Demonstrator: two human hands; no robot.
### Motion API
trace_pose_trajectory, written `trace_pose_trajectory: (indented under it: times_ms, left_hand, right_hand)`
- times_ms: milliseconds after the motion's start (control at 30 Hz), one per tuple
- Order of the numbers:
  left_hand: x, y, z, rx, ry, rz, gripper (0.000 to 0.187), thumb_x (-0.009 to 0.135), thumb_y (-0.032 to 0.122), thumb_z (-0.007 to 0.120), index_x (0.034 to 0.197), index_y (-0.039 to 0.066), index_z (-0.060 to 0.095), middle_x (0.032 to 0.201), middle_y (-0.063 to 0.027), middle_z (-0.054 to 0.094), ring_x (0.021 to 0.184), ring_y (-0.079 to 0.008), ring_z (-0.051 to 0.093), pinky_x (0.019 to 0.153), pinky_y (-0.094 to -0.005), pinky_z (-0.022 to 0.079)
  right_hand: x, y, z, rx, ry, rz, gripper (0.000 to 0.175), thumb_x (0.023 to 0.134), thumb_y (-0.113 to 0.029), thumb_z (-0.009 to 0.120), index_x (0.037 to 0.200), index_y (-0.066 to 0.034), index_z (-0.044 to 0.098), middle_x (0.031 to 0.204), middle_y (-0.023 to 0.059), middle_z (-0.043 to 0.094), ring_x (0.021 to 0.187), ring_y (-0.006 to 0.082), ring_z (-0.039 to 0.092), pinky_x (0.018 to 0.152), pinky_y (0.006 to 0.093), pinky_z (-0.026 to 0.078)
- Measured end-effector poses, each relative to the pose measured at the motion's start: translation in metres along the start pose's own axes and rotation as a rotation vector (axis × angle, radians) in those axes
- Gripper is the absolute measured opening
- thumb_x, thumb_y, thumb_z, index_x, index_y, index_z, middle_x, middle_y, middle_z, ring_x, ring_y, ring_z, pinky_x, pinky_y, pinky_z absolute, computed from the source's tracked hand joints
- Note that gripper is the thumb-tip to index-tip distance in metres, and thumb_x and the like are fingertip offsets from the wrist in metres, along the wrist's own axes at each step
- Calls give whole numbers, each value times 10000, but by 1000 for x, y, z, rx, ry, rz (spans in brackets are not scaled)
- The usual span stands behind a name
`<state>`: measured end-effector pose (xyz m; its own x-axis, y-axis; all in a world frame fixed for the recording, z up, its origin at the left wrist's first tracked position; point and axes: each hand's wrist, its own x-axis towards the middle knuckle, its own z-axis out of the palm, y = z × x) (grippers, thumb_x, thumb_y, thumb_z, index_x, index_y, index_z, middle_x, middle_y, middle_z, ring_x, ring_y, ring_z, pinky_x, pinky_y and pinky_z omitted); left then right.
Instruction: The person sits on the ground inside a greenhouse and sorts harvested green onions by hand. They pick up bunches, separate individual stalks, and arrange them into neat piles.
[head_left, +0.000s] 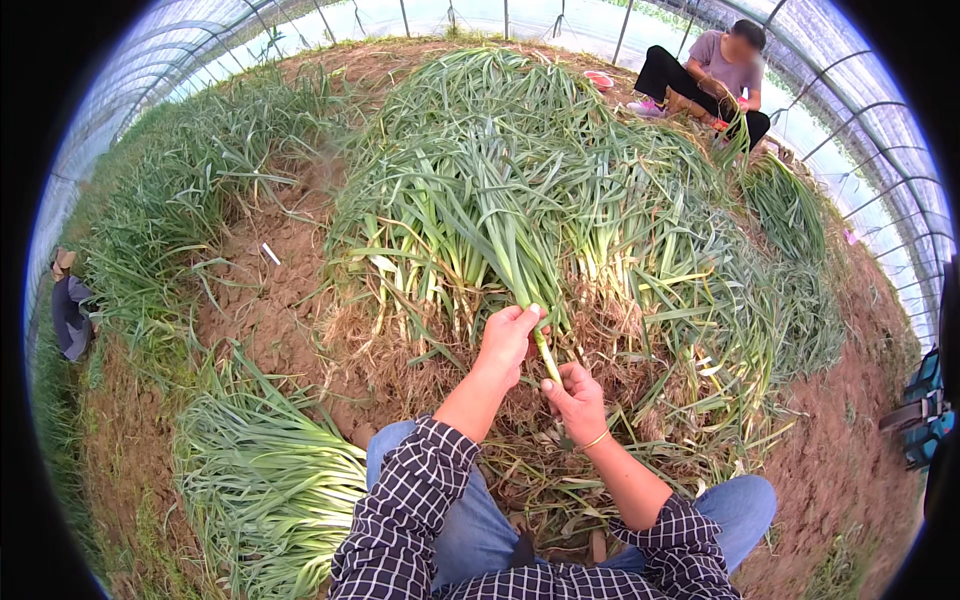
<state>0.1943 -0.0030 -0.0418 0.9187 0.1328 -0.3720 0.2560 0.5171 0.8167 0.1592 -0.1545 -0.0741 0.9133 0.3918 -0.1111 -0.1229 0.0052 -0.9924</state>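
My left hand (510, 337) is closed around the upper stem of a leek-like green plant (548, 355), whose long leaves lie forward over a large heap (487, 150) of similar plants. Lower on the same pale stem, the fingers of my right hand (577, 401) pinch it near its root end. The root tip is partly hidden by that hand. Brown, tangled roots (420, 375) of the heap lie just beyond my hands. To the left of my knee rests a neater pile (277, 480) with pale stems pointing towards me.
A person (724, 75) sits at the far right handling plants. Another person (69, 315) is at the far left rim. Standing plants (172, 187) grow at the left. A teal object (926, 409) is at the right rim. Stripped leaves (570, 487) litter the soil between my legs.
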Motion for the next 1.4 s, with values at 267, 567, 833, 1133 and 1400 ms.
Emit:
trace_pose_trajectory:
  times_ms: [267, 567, 833, 1133, 1400]
  left_hand:
    - [-5, 12, -12, 37, 109, -45, 216, 918, 213, 470, 868, 11, 528, 749, -89, 585, 646, -203, 623, 574, -343, 545]
    - [2, 35, -23, -299, 195, 100, 206, 964, 205, 354, 871, 47, 448, 595, 23, 375, 464, -85, 330, 412, -250, 331]
    - [-3, 42, -12, -338, 171, 135, 196, 956, 188, 363, 895, 28, 458, 587, 25, 357, 434, -72, 286, 366, -226, 235]
    - [-3, 43, -25, -414, 22, 100, 214, 960, 216, 376, 914, 26, 463, 587, 31, 345, 438, -67, 282, 364, -216, 228]
    - [-29, 30, 3, -262, -82, -134, 376, 946, 373, 410, 973, 5, 484, 561, 23, 323, 457, -84, 309, 415, -217, 277]
  right_hand:
    - [82, -15, 28, 1187, 144, 273, 333, 955, -342, 369, 990, -45, 515, 1000, 103, 593, 810, 237, 568, 765, 396, 497]
    - [-20, 50, -101, 983, 379, 495, 380, 963, -351, 353, 650, -137, 372, 501, -41, 253, 389, 89, 186, 366, 249, 183]
    - [-20, 129, -174, 476, 684, 369, 348, 935, -299, 429, 643, -131, 340, 480, -46, 251, 352, 80, 213, 326, 245, 157]
    - [-12, 49, -106, -742, 122, -356, 657, 768, -443, 638, 1222, 2, 474, 1210, 187, 502, 1131, 281, 465, 968, 391, 339]
    - [-26, 19, 15, -102, -243, 26, 282, 850, -273, 621, 915, -14, 529, 688, 5, 464, 638, 79, 407, 577, 243, 381]
